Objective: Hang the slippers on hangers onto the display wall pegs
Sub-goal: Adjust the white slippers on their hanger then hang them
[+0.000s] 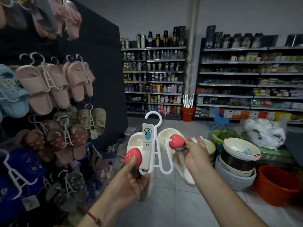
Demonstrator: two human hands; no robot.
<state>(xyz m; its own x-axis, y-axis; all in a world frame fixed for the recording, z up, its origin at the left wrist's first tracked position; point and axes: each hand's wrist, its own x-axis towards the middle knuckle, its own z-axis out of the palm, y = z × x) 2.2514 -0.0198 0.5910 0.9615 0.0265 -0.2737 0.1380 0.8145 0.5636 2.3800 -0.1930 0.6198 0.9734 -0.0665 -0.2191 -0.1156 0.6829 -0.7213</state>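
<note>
While two cream slippers [172, 145] on one white hanger [155, 145] are held by left hand [131, 182] and right hand [195, 149], open floor [172, 202] is seen right of the display wall [101, 66]

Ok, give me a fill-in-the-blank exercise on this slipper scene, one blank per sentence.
1. Both cream slippers sit on one white ____.
2. Each slipper carries a red ____ charm.
3. The left hand grips the left slipper and the right hand pinches the right charm, while the hook hangs on ____.
4. The display wall stands to the person's ____.

Missing words: hanger; strawberry; nothing; left
</note>
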